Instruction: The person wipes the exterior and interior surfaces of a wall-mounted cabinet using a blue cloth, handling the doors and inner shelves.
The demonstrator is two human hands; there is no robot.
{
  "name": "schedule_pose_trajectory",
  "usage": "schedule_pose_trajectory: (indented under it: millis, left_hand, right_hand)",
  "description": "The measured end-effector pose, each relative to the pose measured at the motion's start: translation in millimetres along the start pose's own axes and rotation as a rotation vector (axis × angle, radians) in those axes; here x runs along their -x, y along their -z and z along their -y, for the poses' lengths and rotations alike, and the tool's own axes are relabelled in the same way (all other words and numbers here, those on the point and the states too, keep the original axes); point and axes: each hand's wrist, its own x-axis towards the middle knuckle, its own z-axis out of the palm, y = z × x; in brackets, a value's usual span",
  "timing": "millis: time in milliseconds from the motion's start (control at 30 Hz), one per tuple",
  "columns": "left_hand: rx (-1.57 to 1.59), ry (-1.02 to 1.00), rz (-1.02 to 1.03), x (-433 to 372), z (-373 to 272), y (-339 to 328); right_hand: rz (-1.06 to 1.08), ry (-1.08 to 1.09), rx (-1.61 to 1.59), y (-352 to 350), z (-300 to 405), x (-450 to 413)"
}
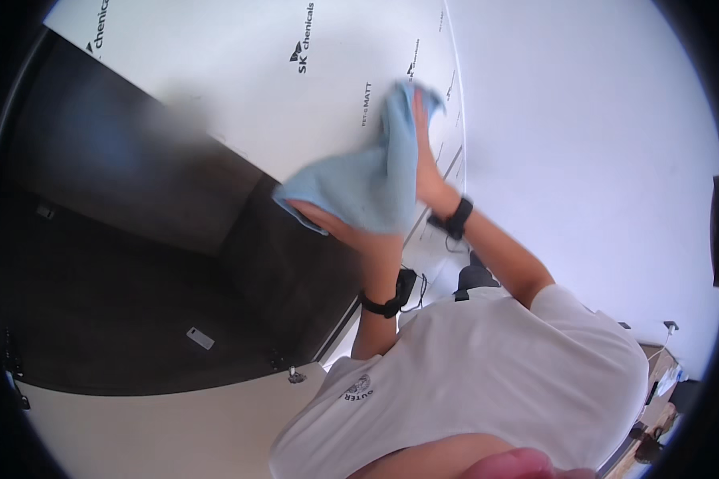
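A light-blue cloth (359, 185) hangs in folds between my two hands, in front of a white panel with film bearing printed writing (239, 78). My left hand (329, 224) is inside the cloth's near fold, mostly covered, with the side of the hand showing. On the far fold, my right hand (422, 138) has its fingers stretched along the cloth and partly hidden by it. The cloth and fingertips are blurred. Whether the cloth touches the panel is hard to tell. A black band circles each wrist.
Left of my arms is a dark cabinet interior (263, 287) with a small white rectangular item (200, 337). A metal hinge (296, 375) sits by a cream door panel (174, 425). A white surface (587, 138) fills the right. A plug with a cord (671, 327) is at lower right.
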Motion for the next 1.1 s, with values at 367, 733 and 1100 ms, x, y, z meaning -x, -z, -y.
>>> schedule_pose_trajectory:
  millis: [367,733,1100]
  left_hand:
    - [0.179,0.274,0.041,76.8,24.4,15.9]
    - [-0.331,0.208,0.137,122.1,-52.8,9.0]
    - [-0.063,0.430,0.042,235.0,-192.8,79.0]
  right_hand:
    - [0.211,-0.234,-0.275,0.0,55.0,76.2]
    - [0.418,-0.398,-0.487,70.8,87.1,124.5]
    - [0.586,-0.563,-0.690,159.5,155.5,199.6]
